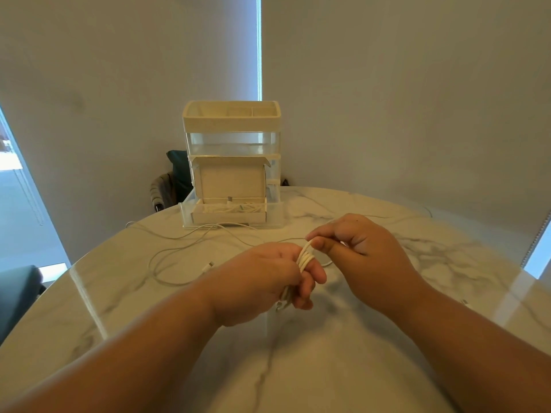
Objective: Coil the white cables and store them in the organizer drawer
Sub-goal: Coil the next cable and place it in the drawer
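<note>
Coils of white cable (305,259) lie half-hidden in the gripping left hand (265,281); right hand (363,248) pinches one strand.

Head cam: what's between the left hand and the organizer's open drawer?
In the head view, only a loose white cable snakes over the white marble tabletop between the left hand and the clear plastic organizer's open drawer.

White cables, one half wound, before the organizer's open drawer

The organizer (232,120) has its bottom drawer (275,214) pulled out, with bundled cables (229,208) inside. In front of the organizer, the half-coiled cable (305,259) loops several turns around the left hand (262,281), with the right hand (357,248) pinching its top. A loose cable (208,267) sprawls on the table, front-left of the organizer.
</note>
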`<state>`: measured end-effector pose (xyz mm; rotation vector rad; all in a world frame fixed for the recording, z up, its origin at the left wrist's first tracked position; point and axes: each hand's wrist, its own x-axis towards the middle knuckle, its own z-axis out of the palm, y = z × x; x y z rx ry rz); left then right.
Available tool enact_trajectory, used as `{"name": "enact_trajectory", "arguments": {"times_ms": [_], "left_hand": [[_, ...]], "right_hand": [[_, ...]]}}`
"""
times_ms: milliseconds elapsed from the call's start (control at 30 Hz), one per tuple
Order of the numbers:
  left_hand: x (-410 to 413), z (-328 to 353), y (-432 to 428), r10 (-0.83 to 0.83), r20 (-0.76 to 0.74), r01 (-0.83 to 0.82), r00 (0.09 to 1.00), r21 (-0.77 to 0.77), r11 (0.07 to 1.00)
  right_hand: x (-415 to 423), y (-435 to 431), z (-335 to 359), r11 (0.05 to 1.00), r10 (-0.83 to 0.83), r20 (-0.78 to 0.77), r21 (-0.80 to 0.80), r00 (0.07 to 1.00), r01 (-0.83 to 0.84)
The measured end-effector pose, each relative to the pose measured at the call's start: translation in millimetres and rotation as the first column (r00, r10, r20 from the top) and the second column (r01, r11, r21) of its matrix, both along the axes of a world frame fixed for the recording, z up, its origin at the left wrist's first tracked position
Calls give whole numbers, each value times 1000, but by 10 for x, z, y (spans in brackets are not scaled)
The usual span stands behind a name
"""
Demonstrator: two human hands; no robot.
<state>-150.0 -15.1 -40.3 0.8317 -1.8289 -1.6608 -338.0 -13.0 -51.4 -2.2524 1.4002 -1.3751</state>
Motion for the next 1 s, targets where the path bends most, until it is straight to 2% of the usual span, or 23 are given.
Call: {"name": "enact_trajectory", "arguments": {"times_ms": [167,333,567,867,1000], "left_hand": [[9,-38,-3,-73,-95,81,993,84,993],[-8,-17,13,-69,-184,103,981,185,977],[-8,-15,37,-93,-137,113,986,149,982],[-49,-29,53,-71,-243,107,967,139,985],[-76,9,58,-25,-312,78,950,159,984]], "right_hand": [[8,18,23,999,-36,34,29,999,35],[7,15,31,998,-49,56,41,997,47],[15,19,41,994,-25,70,107,997,17],[52,38,49,977,75,224,180,972,-117],[39,51,87,949,138,225,248,964,-194]]}}
